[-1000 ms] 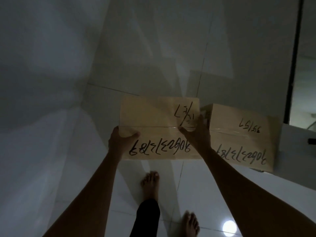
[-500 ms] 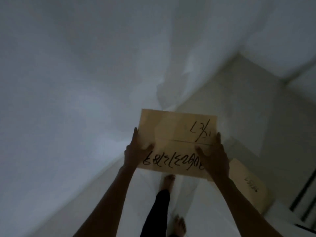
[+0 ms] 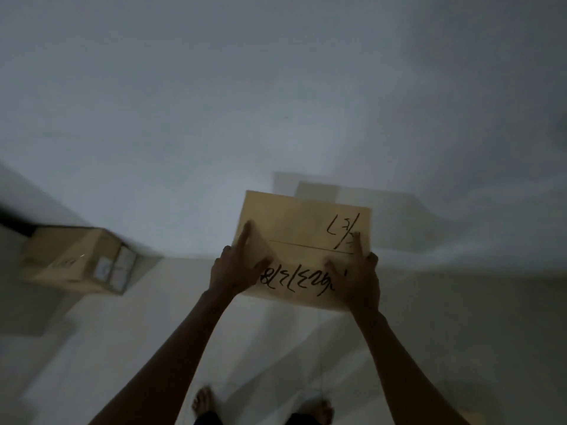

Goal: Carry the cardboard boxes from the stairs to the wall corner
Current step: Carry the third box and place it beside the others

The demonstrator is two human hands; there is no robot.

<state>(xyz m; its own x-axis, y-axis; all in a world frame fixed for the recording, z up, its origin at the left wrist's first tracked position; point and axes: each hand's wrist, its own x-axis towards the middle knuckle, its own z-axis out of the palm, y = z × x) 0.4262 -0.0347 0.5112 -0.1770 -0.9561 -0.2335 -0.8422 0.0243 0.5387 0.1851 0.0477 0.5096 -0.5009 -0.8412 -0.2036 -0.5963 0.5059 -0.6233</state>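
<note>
Two bare feet (image 3: 203, 404) stand on a pale tiled floor (image 3: 129, 348) at the bottom of the dim, slightly blurred head view, dark trouser hems just above them. From there two bare forearms reach forward and up to a flat cardboard box (image 3: 302, 237) held off the floor, in front of the person at centre frame. The left hand (image 3: 234, 273) clasps the box's near left corner, thumb laid across the top face and index finger stretched along the left edge. The right hand (image 3: 357, 282) grips the near right corner, thumb on top, fingers wrapped round the side. Black handwritten marker characters run across the box's top, partly covered by both thumbs, and a seam line crosses its middle. Farther off at left, a second cardboard box (image 3: 76, 260) sits on the floor against the pale wall (image 3: 276, 102), a white label on its end face.
</note>
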